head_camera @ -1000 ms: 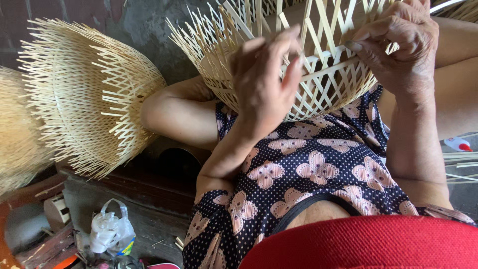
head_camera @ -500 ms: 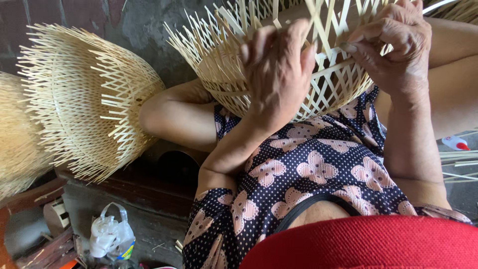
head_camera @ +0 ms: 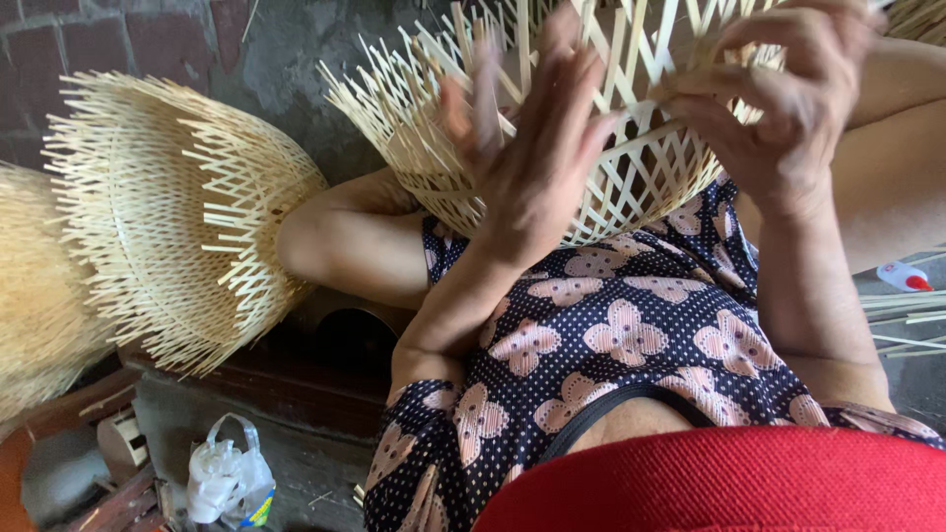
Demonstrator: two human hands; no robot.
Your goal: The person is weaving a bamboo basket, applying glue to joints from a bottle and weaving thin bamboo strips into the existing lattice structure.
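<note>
The half-woven bamboo basket [head_camera: 631,187] rests against the person's lap and chest, its loose strip ends fanning out at the rim. The left hand [head_camera: 532,158] lies spread and released over the basket's front wall, while the right hand [head_camera: 788,108] pinches strips near the upper edge. A finished bamboo basket [head_camera: 168,217] stands close at the left, leaving only a narrow gap between the two.

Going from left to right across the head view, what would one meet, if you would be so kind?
Finished woven basket → white plastic bag → left hand → right hand, both on the half-woven basket → small white bottle with a red cap.
</note>
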